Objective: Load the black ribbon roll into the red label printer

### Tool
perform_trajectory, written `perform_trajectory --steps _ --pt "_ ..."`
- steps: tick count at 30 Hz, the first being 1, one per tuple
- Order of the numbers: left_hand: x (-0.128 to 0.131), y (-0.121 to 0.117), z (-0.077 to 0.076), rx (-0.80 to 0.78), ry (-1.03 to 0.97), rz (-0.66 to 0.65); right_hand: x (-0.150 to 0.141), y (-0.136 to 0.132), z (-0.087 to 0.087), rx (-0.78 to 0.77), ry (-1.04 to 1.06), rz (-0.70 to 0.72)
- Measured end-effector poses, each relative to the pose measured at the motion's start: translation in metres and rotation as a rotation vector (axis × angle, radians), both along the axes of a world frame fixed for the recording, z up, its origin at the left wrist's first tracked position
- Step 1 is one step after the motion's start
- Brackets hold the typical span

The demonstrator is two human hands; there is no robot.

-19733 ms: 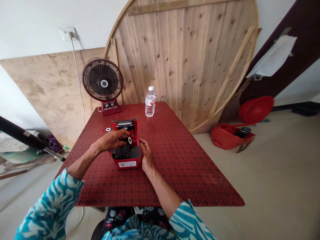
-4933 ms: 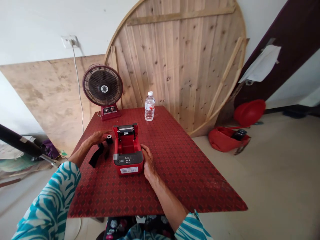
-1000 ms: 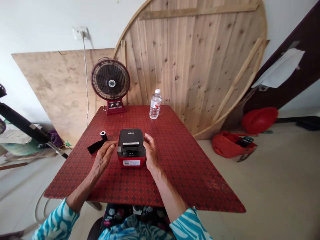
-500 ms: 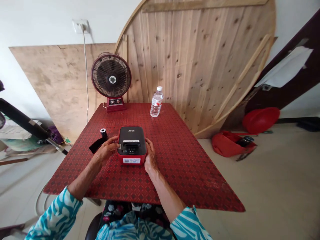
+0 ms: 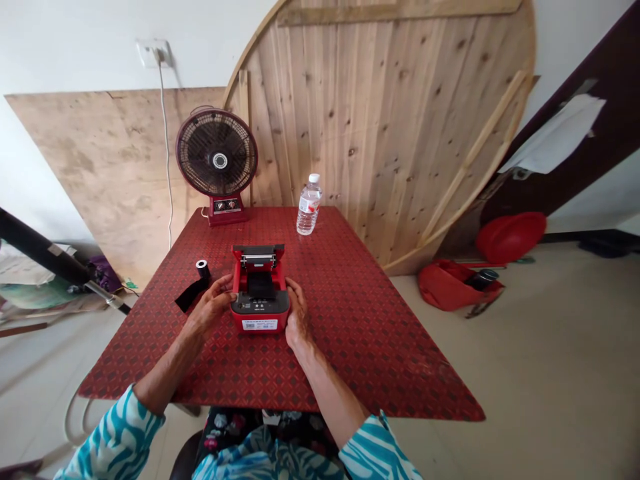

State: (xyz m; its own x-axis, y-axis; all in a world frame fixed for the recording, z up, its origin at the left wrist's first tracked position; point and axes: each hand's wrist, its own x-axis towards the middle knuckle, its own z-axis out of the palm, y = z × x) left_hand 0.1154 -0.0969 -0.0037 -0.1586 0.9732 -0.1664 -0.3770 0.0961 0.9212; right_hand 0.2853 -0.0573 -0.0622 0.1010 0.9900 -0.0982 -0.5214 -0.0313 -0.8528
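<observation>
A red and black label printer (image 5: 260, 307) stands on the table with its lid (image 5: 259, 255) raised. Black paper or film (image 5: 261, 287) lies inside its bay. My left hand (image 5: 213, 303) grips the printer's left side, the thumb at the grey catch on its front left corner. Along the right side, my right hand (image 5: 299, 317) is wrapped with its fingers against the red casing. Left of the printer, a small roll of black material (image 5: 203, 270) stands on end, its white core showing, with a loose black strip (image 5: 191, 293) trailing toward me.
The table (image 5: 380, 353) has a red patterned cover. A fan (image 5: 219, 160) stands at the back left corner, and a water bottle (image 5: 309, 205) at the back. A black pole (image 5: 45, 250) slants in from the left. A red bag (image 5: 455, 287) rests on the floor at right.
The printer's lid, closed half a second ago, has swung up and open. My left hand has come from beside the printer onto its catch. Earlier, the printer's bay was empty and open.
</observation>
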Motion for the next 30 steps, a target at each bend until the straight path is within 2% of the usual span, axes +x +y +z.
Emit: perform_trajectory --steps 4,8,10,12,15,17,21,25,30 --pt "-0.005 -0.003 0.003 0.027 0.115 -0.041 -0.001 0.0 0.001 0.027 -0.013 -0.017" --pt "-0.011 0.002 0.014 0.159 0.415 -0.02 -0.001 0.001 0.001 0.044 -0.037 -0.013" --pt "-0.009 0.014 0.022 0.274 0.664 -0.025 -0.001 0.001 0.001 0.048 -0.053 -0.006" --pt "-0.003 0.03 0.031 0.358 1.017 -0.12 -0.001 0.002 0.001 0.049 -0.05 -0.002" --pt "0.014 0.056 0.042 0.295 1.564 -0.347 -0.001 0.003 0.002 0.045 -0.045 -0.009" --pt "0.023 0.07 0.045 0.21 1.734 -0.437 -0.001 0.004 0.002 0.041 -0.055 -0.007" --pt "0.03 0.083 0.048 0.166 1.798 -0.536 -0.001 0.004 0.003 0.053 -0.076 -0.005" --pt "0.025 0.085 0.053 0.21 1.77 -0.665 -0.001 0.002 0.006 0.052 -0.065 -0.004" --pt "0.021 0.09 0.052 0.274 1.671 -0.709 -0.001 0.002 0.009 0.044 -0.071 -0.009"
